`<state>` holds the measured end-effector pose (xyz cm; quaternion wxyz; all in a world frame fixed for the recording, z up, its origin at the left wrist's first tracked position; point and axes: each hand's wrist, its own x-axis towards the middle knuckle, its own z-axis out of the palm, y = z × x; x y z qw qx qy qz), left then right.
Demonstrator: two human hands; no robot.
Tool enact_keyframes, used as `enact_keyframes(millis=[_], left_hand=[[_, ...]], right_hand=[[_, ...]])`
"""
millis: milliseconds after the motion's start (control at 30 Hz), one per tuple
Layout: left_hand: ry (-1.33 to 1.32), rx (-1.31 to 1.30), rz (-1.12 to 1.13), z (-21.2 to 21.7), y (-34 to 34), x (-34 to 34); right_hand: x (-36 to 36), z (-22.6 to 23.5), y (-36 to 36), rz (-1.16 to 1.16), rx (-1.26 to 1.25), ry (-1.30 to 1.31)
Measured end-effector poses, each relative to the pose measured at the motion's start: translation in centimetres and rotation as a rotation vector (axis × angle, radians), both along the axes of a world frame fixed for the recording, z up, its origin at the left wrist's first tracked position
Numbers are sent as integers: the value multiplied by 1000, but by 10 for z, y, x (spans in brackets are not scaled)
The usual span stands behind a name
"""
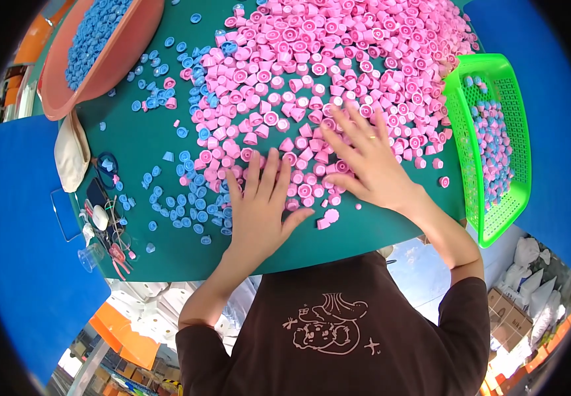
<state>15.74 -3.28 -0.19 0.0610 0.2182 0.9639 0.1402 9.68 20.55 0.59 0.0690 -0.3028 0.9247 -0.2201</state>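
Small pink plastic cups lie in a wide loose heap over the far middle and right of the green table. My left hand is spread flat at the heap's near edge, between pink cups and a patch of small blue plastic caps. Its fingers point away from me and grip nothing. Further right, my right hand lies with fingers apart over the pink cups, a thin ring on one finger. Between the two hands, near the table edge, sits a pink flower-shaped piece.
A salmon-pink basin full of blue caps stands far left. At right, a green basket holds mixed pink and blue pieces. Along the left table edge lie a cream cloth pouch, a white earbud case and pink-handled pliers.
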Motion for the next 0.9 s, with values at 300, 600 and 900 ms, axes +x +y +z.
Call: enact_keyframes(millis=[300, 600, 900], left_hand=[[16, 56, 37, 3, 4, 7], [76, 154, 147, 0, 6, -15], [63, 140, 82, -4, 9, -14]], right_hand=[[15, 8, 10, 19, -10, -43], [2, 3, 0, -61, 76, 77], [-16, -16, -9, -107, 6, 147]])
